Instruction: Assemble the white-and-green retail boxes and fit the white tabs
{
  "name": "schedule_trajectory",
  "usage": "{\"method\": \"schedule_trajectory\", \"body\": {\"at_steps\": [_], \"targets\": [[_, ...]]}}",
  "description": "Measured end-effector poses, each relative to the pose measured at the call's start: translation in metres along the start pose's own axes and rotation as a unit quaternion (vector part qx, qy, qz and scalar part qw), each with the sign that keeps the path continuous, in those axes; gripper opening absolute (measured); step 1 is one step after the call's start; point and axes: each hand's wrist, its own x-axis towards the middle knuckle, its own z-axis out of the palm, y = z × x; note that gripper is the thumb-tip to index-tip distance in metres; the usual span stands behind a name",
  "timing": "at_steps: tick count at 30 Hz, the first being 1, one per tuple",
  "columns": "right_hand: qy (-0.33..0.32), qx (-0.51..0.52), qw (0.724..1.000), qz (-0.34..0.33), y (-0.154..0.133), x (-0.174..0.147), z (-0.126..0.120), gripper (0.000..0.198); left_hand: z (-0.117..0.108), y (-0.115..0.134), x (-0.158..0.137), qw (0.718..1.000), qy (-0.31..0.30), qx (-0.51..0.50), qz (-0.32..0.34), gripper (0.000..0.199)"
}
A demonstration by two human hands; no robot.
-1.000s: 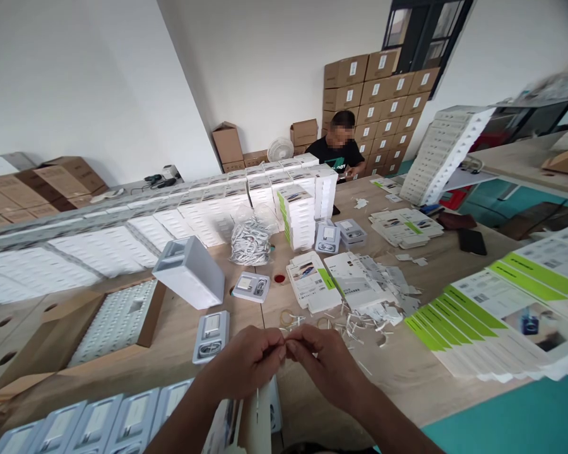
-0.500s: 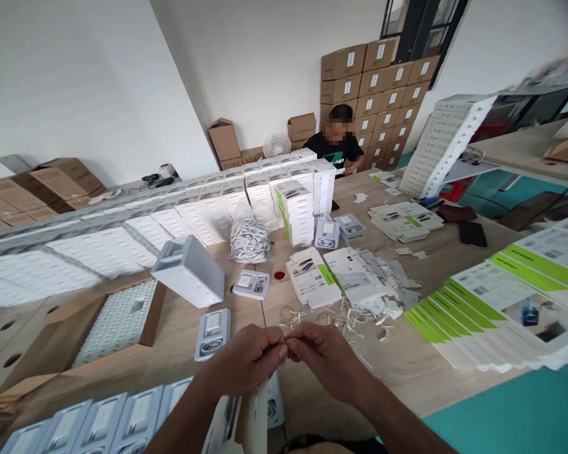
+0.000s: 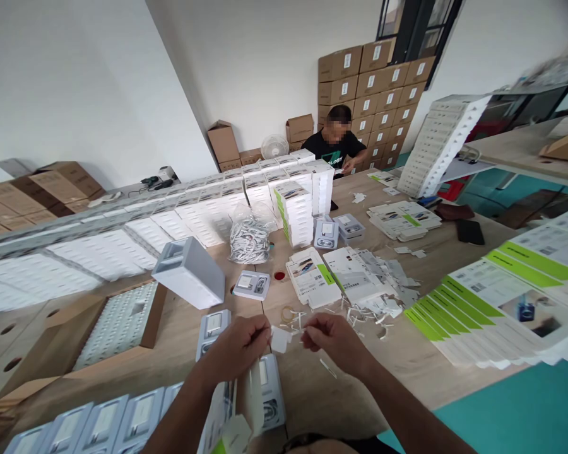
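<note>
Head view: left hand (image 3: 239,347) pinching a small white tab (image 3: 280,339) over the desk (image 3: 407,359), fingers closed on its edge; right hand (image 3: 334,337) just beside, fingertips curled together, contents too small to tell. Grey tray (image 3: 213,331) lying near the left knuckles, paper scraps (image 3: 360,315) scattered beyond.

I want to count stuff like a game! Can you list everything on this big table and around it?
small card piece: one, white, between the two hands
tray with charger and cable: one, grey, beside the left hand
cable bundle in bag: one, white, mid table
flat cartons: many, white and green, fanned at right
stacked boxes: several, white and green, behind the bag
brown cartons: many, against the back wall
co-worker: one, black shirt, far end
table: one, light wood
left hand: pinching the card piece
right hand: fingers pinched, just apart from the card piece
</note>
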Motion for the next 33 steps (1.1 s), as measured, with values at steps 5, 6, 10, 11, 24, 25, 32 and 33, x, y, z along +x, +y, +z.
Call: {"method": "schedule_trajectory", "body": {"at_steps": [5, 6, 10, 11, 24, 25, 32, 33], "targets": [[0.056, -0.357, 0.929, 0.080, 0.097, 0.018, -0.052, 0.020, 0.003, -0.018, -0.001, 0.997, 0.062, -0.040, -0.015, 0.031], [0.063, -0.383, 0.918, 0.083, 0.109, 0.019, -0.059, 0.019, 0.004, -0.020, 0.000, 0.996, 0.071, -0.049, -0.016, 0.032], [0.067, -0.453, 0.884, 0.097, 0.121, 0.020, -0.071, 0.025, 0.011, -0.024, 0.005, 0.992, 0.096, -0.078, -0.022, 0.033], [0.066, -0.468, 0.875, 0.101, 0.119, 0.021, -0.071, 0.025, 0.013, -0.024, 0.006, 0.991, 0.104, -0.079, -0.023, 0.034], [0.060, -0.271, 0.961, 0.011, 0.059, 0.033, -0.045, 0.035, 0.023, -0.020, 0.018, 0.990, 0.138, -0.033, -0.012, 0.028], [0.053, -0.175, 0.983, -0.009, 0.046, 0.034, -0.033, 0.039, 0.024, -0.018, 0.020, 0.990, 0.137, -0.030, -0.009, 0.028], [-0.005, 0.122, 0.991, -0.047, -0.023, 0.036, 0.017, 0.025, 0.029, -0.014, 0.027, 0.981, 0.191, 0.016, -0.024, 0.032], [0.010, 0.144, 0.989, -0.033, -0.026, 0.034, 0.017, 0.025, 0.029, -0.017, 0.027, 0.976, 0.212, 0.013, -0.039, 0.034]]}}
